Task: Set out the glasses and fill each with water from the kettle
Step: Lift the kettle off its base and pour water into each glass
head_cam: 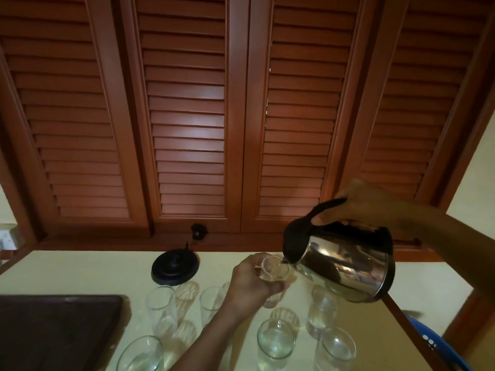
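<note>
Pouring step in progress. My right hand [359, 202] is closed around the black handle of the polished steel electric kettle [348, 266], which is tipped forward with its spout at the rim of a clear, straight-sided drinking glass [273, 271]. My left hand [254, 282] is wrapped around that glass and holds it raised above the pale yellow desk [67, 271]; I cannot tell how full it is. The other clear tumblers stand in loose rows on the desk below: one at far left [160, 298], one beside it [211, 298], one under the kettle [321, 309], and three near the bottom edge [142, 354] [276, 341] [337, 349]. The kettle's round black base [175, 266] sits behind them, and a dark brown tray [53, 330] lies to the left. As I judge it, the next move calls for levelling the kettle once the glass is full, setting the glass down among the rest, and taking up an unfilled one.
</note>
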